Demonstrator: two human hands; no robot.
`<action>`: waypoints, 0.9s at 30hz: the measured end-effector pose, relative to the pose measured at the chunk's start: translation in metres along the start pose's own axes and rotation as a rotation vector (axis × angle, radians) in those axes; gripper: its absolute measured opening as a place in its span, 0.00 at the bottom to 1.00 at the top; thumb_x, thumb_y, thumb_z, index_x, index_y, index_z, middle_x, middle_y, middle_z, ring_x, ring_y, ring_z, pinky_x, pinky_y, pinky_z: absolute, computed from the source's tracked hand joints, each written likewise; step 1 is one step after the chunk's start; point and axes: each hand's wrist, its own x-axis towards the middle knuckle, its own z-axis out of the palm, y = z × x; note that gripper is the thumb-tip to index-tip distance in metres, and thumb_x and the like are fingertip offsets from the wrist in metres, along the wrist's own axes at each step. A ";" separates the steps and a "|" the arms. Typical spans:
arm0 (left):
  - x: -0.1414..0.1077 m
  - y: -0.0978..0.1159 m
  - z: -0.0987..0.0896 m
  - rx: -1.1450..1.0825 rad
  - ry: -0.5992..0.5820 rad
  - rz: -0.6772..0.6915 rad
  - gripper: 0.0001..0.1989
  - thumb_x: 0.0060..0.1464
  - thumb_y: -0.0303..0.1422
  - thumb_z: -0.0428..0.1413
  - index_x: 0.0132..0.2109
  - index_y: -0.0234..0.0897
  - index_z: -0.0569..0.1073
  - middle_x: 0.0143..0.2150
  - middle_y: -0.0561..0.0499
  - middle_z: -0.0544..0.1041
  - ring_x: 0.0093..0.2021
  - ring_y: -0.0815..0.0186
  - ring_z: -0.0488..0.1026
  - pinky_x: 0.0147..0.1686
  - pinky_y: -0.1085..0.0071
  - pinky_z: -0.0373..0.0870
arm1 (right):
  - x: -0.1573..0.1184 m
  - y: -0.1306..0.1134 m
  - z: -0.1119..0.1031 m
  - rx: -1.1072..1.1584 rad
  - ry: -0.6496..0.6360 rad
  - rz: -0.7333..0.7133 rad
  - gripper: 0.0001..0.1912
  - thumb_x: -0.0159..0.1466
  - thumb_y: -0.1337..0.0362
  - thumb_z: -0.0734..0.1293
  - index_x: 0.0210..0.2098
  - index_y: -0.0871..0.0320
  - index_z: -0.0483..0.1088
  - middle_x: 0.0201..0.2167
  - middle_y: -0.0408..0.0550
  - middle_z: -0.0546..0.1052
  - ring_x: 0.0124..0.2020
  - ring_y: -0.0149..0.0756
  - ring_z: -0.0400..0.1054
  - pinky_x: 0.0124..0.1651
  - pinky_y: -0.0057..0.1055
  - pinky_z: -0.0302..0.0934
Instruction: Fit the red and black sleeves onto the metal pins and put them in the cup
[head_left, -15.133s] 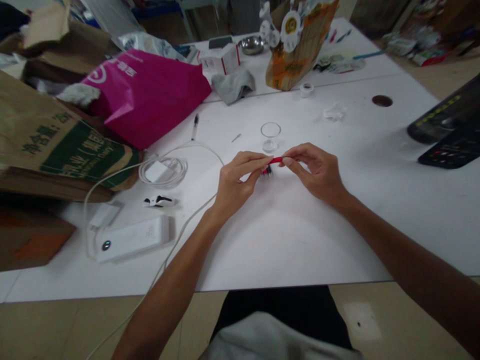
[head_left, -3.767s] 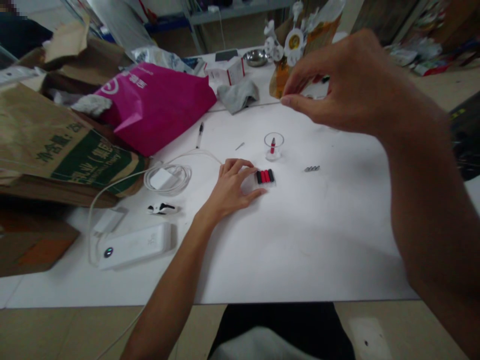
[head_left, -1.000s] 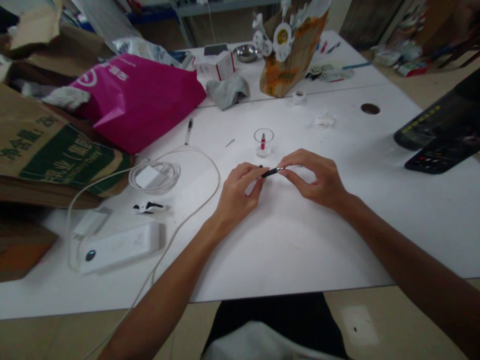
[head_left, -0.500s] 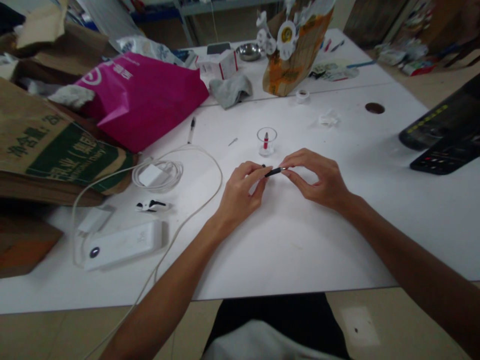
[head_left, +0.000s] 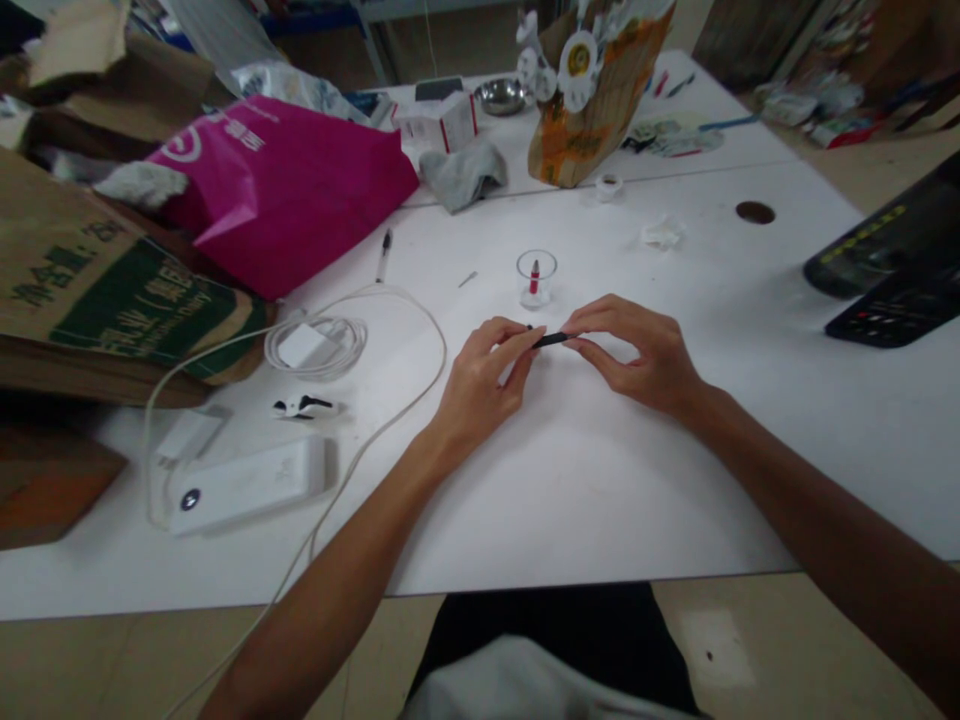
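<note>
A slim black pen is held level above the white table, between my two hands. My left hand pinches its left end between thumb and fingers, and a dark tip shows just behind them. At the other end, the thumb and fingertips of my right hand are closed on the pen, hiding that end. Just beyond the hands stands a small clear cup with a red pen-like piece with a metallic tip upright in it. A thin grey piece lies left of the cup.
To the left lie a white power bank, a coiled cable with a charger and a white-and-black clip. Behind are a pink bag, a grey cloth and a tape roll. A dark device stands right.
My right fingertips have closed further over the pen's right end, covering the silvery bit seen there before. Both hands have otherwise stayed in nearly the same place.
</note>
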 end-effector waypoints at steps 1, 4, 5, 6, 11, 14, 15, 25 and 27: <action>0.000 0.000 0.000 0.001 0.000 0.003 0.17 0.77 0.26 0.62 0.66 0.43 0.84 0.53 0.43 0.86 0.51 0.61 0.84 0.53 0.60 0.85 | 0.000 0.000 0.000 0.001 0.002 0.001 0.12 0.75 0.69 0.76 0.54 0.48 0.83 0.47 0.48 0.90 0.46 0.47 0.86 0.51 0.45 0.84; 0.001 0.000 -0.002 0.012 0.007 0.014 0.17 0.77 0.26 0.62 0.66 0.44 0.84 0.53 0.43 0.86 0.51 0.61 0.84 0.53 0.61 0.85 | 0.000 0.001 0.000 0.000 0.006 0.004 0.11 0.75 0.69 0.75 0.54 0.48 0.83 0.46 0.48 0.90 0.46 0.46 0.86 0.51 0.45 0.83; 0.001 0.000 -0.002 0.017 0.007 0.015 0.17 0.77 0.26 0.62 0.66 0.45 0.84 0.53 0.43 0.86 0.51 0.62 0.84 0.53 0.61 0.85 | 0.000 0.001 0.001 0.000 0.008 0.007 0.11 0.75 0.68 0.75 0.54 0.48 0.83 0.46 0.48 0.90 0.46 0.46 0.86 0.51 0.45 0.83; 0.001 0.000 -0.003 0.020 0.006 0.013 0.17 0.77 0.26 0.61 0.66 0.45 0.84 0.53 0.43 0.86 0.51 0.62 0.84 0.53 0.61 0.84 | 0.000 0.001 0.001 0.001 0.008 0.011 0.10 0.75 0.68 0.75 0.54 0.47 0.83 0.46 0.48 0.90 0.46 0.46 0.86 0.50 0.45 0.83; 0.003 0.002 -0.006 0.050 0.007 0.004 0.16 0.78 0.28 0.62 0.65 0.46 0.85 0.53 0.43 0.86 0.51 0.62 0.84 0.53 0.60 0.85 | -0.002 0.001 0.002 -0.002 -0.003 0.049 0.07 0.77 0.65 0.75 0.52 0.47 0.83 0.44 0.47 0.90 0.44 0.45 0.86 0.48 0.43 0.82; 0.003 0.004 -0.007 0.063 0.012 0.002 0.15 0.78 0.28 0.62 0.64 0.46 0.86 0.53 0.44 0.86 0.51 0.61 0.84 0.53 0.60 0.85 | -0.003 0.002 0.002 -0.006 -0.006 0.068 0.04 0.78 0.62 0.75 0.50 0.48 0.83 0.43 0.47 0.89 0.42 0.44 0.85 0.47 0.42 0.81; 0.004 0.004 -0.007 0.061 0.013 0.002 0.15 0.77 0.28 0.62 0.64 0.46 0.86 0.53 0.44 0.86 0.51 0.61 0.84 0.53 0.60 0.85 | -0.003 0.002 0.002 -0.007 -0.008 0.070 0.03 0.78 0.61 0.75 0.50 0.48 0.83 0.42 0.47 0.89 0.41 0.43 0.85 0.46 0.41 0.80; 0.004 0.003 -0.004 0.048 0.029 0.031 0.14 0.76 0.26 0.63 0.63 0.43 0.85 0.51 0.44 0.86 0.50 0.62 0.83 0.51 0.62 0.82 | -0.006 0.006 0.004 -0.048 -0.011 0.062 0.09 0.80 0.58 0.72 0.42 0.51 0.80 0.36 0.46 0.86 0.35 0.40 0.81 0.42 0.38 0.75; 0.004 0.003 -0.005 0.053 0.024 0.014 0.13 0.77 0.27 0.63 0.63 0.43 0.85 0.51 0.44 0.86 0.49 0.61 0.84 0.51 0.61 0.82 | -0.005 0.005 0.003 -0.049 0.009 0.073 0.06 0.80 0.57 0.73 0.47 0.50 0.81 0.39 0.47 0.87 0.37 0.41 0.81 0.42 0.39 0.77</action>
